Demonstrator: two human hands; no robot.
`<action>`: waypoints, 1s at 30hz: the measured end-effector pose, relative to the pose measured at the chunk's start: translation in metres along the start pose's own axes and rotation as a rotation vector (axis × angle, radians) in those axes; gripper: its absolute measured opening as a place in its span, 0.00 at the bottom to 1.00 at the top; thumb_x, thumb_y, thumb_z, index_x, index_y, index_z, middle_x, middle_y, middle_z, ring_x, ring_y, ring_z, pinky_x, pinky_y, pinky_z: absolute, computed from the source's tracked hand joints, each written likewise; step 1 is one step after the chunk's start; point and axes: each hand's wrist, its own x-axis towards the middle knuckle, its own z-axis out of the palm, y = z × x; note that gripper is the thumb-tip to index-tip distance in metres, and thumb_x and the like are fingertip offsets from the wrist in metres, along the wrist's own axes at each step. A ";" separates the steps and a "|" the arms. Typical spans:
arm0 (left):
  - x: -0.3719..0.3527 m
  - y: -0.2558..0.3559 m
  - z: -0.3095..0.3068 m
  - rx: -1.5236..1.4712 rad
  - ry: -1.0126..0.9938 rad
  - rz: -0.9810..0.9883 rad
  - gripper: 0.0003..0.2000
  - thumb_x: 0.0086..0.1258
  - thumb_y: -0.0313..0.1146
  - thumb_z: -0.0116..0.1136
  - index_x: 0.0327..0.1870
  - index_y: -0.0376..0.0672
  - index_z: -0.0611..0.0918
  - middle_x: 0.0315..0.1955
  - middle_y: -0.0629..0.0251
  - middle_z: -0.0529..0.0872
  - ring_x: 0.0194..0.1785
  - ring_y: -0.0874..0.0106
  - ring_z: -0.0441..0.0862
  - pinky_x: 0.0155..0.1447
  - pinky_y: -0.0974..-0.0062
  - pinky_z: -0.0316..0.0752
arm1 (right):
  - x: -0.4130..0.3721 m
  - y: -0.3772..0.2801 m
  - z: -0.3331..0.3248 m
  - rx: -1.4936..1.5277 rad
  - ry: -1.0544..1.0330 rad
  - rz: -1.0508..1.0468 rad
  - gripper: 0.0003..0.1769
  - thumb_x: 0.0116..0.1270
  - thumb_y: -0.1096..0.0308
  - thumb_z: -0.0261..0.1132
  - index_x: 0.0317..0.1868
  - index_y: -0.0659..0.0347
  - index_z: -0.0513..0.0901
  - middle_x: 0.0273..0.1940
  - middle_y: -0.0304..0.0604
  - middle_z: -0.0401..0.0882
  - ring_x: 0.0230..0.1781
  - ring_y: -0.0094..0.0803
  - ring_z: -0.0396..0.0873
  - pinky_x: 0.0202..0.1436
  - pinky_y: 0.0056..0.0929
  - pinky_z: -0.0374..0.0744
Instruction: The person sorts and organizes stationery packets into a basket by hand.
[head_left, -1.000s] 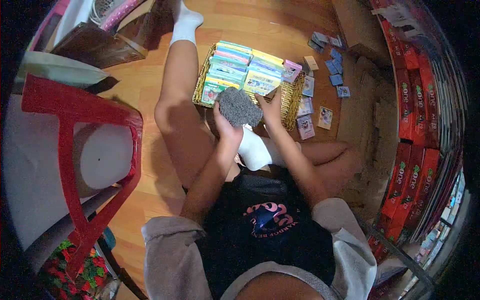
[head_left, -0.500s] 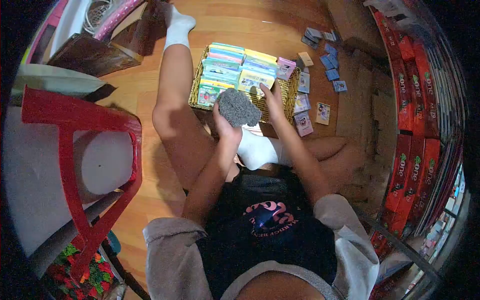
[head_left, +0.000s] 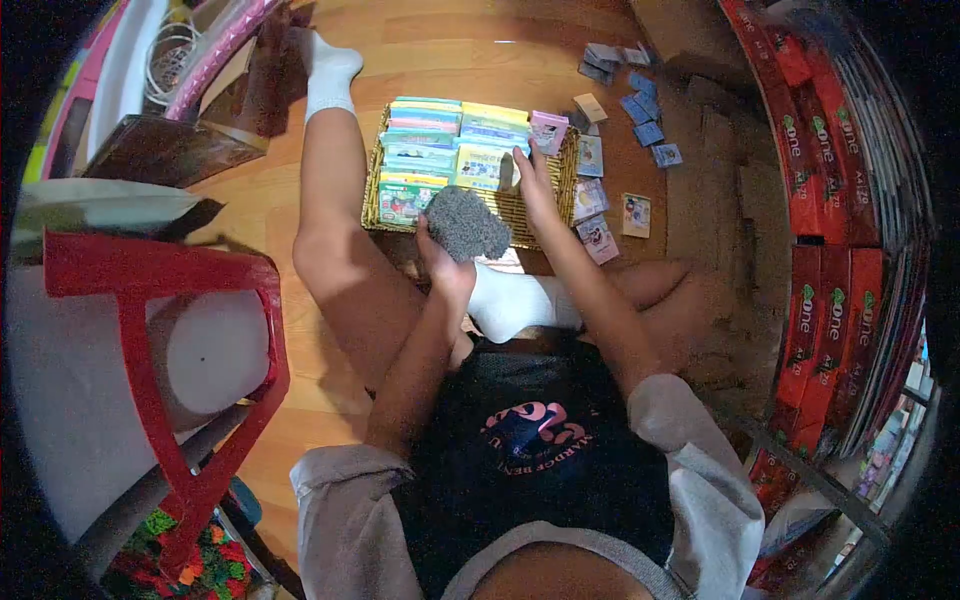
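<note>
My left hand (head_left: 446, 265) is wrapped round a bunched, fuzzy grey cloth (head_left: 466, 224), which hangs over the near edge of a woven basket (head_left: 372, 190). Rows of small colourful packs (head_left: 420, 152) stand upright inside that basket. My right hand (head_left: 537, 192) is over its right half, thumb and fingers slightly apart. The fingertips are between a yellow-and-white pack (head_left: 482, 168) and a pink pack (head_left: 547, 132), with a dark shadow falling on the former.
Several small packs (head_left: 598, 238) lie right of the basket, and blue ones (head_left: 648, 132) farther off. Red boxes (head_left: 825, 310) are stacked along the right. A red-framed chair (head_left: 140, 270) stands at left. My outstretched leg (head_left: 335, 170) flanks the basket.
My right hand has drawn off the face of the yellow-and-white pack towards the pink pack. The left hand keeps the grey cloth. The view has shifted slightly.
</note>
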 end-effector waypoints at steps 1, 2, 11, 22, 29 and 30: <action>0.002 -0.001 -0.004 0.004 -0.001 -0.002 0.23 0.64 0.49 0.33 0.49 0.42 0.71 0.43 0.60 0.76 0.47 0.63 0.73 0.52 0.63 0.65 | 0.001 -0.001 0.000 -0.032 0.003 -0.014 0.36 0.59 0.54 0.55 0.60 0.70 0.56 0.60 0.57 0.55 0.61 0.40 0.54 0.61 0.29 0.54; 0.004 -0.002 -0.008 -0.019 -0.039 0.000 0.23 0.64 0.49 0.33 0.49 0.41 0.71 0.43 0.60 0.76 0.47 0.63 0.73 0.52 0.64 0.65 | 0.002 -0.001 -0.001 -0.029 0.008 -0.013 0.36 0.59 0.54 0.55 0.60 0.70 0.56 0.60 0.57 0.55 0.61 0.40 0.54 0.61 0.29 0.54; 0.004 -0.005 -0.011 -0.013 -0.011 -0.017 0.23 0.62 0.47 0.38 0.51 0.41 0.69 0.46 0.60 0.74 0.50 0.63 0.71 0.56 0.61 0.63 | 0.008 -0.001 -0.008 0.013 0.003 0.022 0.29 0.60 0.59 0.54 0.57 0.70 0.62 0.55 0.52 0.63 0.57 0.35 0.60 0.59 0.26 0.56; 0.000 -0.002 -0.006 -0.014 0.020 -0.045 0.22 0.63 0.49 0.35 0.48 0.41 0.72 0.44 0.62 0.76 0.47 0.64 0.72 0.54 0.65 0.64 | 0.013 -0.009 -0.021 -0.152 -0.013 -0.092 0.35 0.51 0.59 0.65 0.53 0.75 0.64 0.44 0.53 0.73 0.43 0.33 0.71 0.48 0.26 0.69; 0.002 0.000 -0.005 0.036 0.132 -0.006 0.21 0.62 0.48 0.36 0.47 0.42 0.73 0.42 0.63 0.76 0.46 0.66 0.73 0.51 0.65 0.67 | 0.007 -0.054 -0.078 -0.152 0.104 -0.198 0.17 0.57 0.64 0.60 0.42 0.68 0.75 0.38 0.43 0.77 0.39 0.27 0.73 0.44 0.24 0.70; 0.004 -0.001 -0.006 0.037 0.134 -0.012 0.21 0.62 0.48 0.36 0.47 0.42 0.73 0.42 0.63 0.76 0.46 0.66 0.73 0.51 0.65 0.67 | 0.012 -0.054 -0.096 -0.239 0.246 -0.242 0.16 0.56 0.64 0.60 0.41 0.68 0.76 0.38 0.44 0.77 0.40 0.29 0.74 0.44 0.26 0.71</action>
